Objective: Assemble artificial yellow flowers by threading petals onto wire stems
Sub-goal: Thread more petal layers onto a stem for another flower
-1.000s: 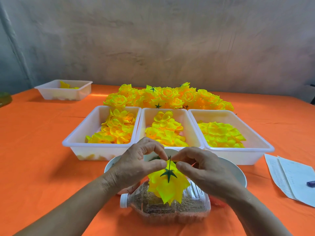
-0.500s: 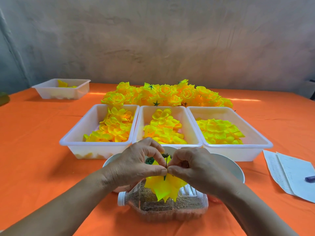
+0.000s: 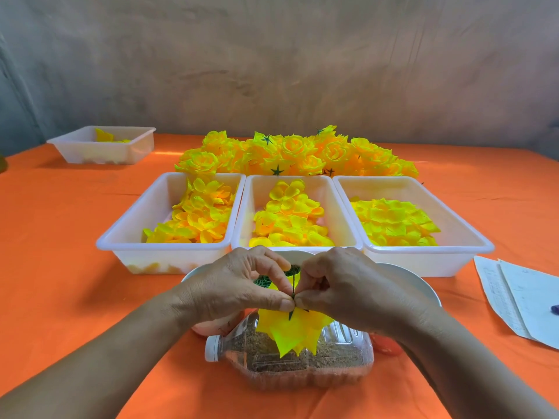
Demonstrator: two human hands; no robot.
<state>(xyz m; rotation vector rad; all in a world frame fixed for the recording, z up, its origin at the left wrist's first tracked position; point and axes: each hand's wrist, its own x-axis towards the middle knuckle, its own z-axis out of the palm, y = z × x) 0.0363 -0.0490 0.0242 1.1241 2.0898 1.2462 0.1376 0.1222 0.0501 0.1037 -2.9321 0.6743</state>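
Left hand point(image 3: 239, 285) and right hand point(image 3: 348, 285) pinch 1 upright wire stem point(image 3: 293, 282), yellow flower point(image 3: 295, 331) pointing down.

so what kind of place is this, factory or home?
Probably a handcraft workstation, possibly home piecework: three white bins of sorted yellow petals, a pile of finished yellow flowers behind them, on an orange-clothed table against a bare wall.
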